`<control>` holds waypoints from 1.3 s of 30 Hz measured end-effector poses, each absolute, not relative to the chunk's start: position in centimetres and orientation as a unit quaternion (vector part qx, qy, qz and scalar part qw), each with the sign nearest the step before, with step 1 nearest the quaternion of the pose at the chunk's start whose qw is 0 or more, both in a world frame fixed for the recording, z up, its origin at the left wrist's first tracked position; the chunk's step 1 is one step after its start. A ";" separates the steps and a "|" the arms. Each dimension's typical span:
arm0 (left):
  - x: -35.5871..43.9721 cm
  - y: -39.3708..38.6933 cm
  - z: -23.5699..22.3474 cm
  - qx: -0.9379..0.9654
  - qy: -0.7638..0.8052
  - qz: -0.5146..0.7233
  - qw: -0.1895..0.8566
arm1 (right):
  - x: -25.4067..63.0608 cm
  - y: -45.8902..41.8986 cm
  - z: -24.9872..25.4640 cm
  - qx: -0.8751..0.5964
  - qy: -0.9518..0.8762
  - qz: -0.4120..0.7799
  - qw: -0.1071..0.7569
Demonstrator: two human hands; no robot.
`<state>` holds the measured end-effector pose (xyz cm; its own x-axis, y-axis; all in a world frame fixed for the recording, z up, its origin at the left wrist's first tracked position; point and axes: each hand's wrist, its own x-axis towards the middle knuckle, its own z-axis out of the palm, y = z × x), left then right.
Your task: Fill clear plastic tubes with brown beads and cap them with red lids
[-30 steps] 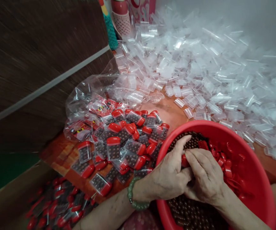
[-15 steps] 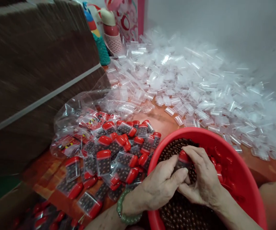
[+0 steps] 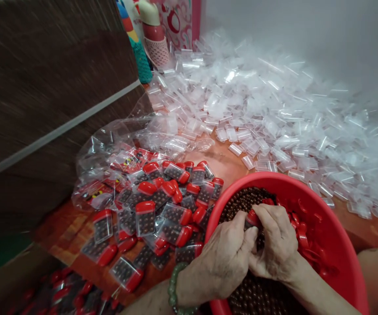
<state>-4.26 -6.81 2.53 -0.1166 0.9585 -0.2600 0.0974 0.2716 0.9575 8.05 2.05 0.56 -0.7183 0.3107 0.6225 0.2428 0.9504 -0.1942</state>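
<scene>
Over the red basin, my left hand and my right hand come together around a small clear plastic box with a red cap. My fingers cover most of the box; its red end shows between the two thumbs and forefingers. Glossy brown balls fill the basin's left side and lie below my hands. Loose red caps lie along the basin's right side. Left of the basin is a heap of filled boxes with red caps and brown balls inside.
Clear plastic sleeves are piled along the back and right. A clear bag with red printed cards lies behind the filled boxes. A strapped dark stack stands at left, bottles behind it. More red-capped boxes lie below the table edge.
My hands have closed more tightly around the red-capped box, hiding more of its clear body. The whole view has shifted slightly.
</scene>
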 end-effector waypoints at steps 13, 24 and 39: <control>-4.9 -6.2 2.8 0.409 0.586 0.451 0.534 | 9.3 1.9 0.4 -0.140 -0.947 0.155 0.243; -5.2 -6.1 2.4 0.296 0.431 0.518 0.677 | 9.1 2.0 1.1 -0.127 -0.939 0.137 0.290; -6.0 -11.4 3.3 0.448 0.596 0.542 0.387 | 8.6 1.3 4.7 -0.073 -0.975 0.179 0.108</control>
<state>-5.96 -11.41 3.32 -0.2988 0.9540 0.0247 0.1146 0.0102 0.9934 8.57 1.32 4.67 -0.9659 0.1814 0.1850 0.1037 0.9250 -0.3656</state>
